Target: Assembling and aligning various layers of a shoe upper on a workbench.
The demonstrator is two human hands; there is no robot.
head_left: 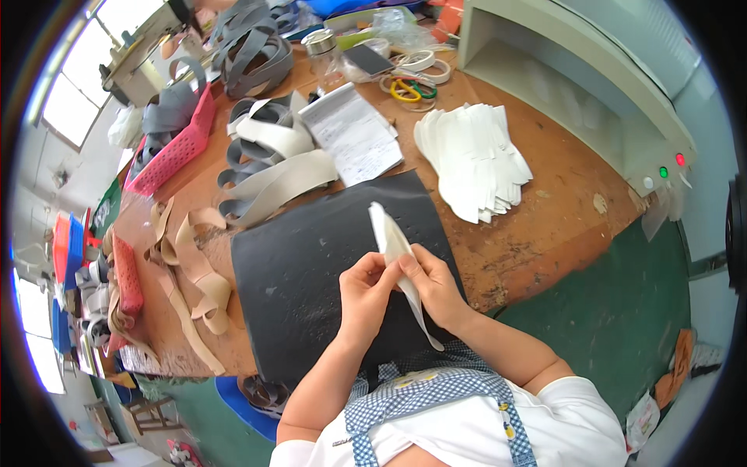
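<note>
Between my two hands is a long white strip of soft, cloth-like material point(391, 240), folded or curled along its length. My left hand point(366, 294) pinches it near the middle with thumb and fingers. Right beside it, my right hand point(434, 286) grips the same strip from the other side. Its upper end points away from me and its narrow tail hangs toward my lap. Both hands are above a black mat point(303, 288) at the table's near edge. A fanned pile of similar white pieces point(472, 159) lies beyond the mat to the right.
Grey and beige straps point(272, 187) and a handwritten notepad point(352, 132) lie behind the mat. Tan strips point(204, 272) and a pink basket point(180, 148) are at left. Scissors point(411, 91), tape rolls point(436, 71) and a glass jar point(325, 58) stand farther back. A pale machine housing point(576, 86) borders the right.
</note>
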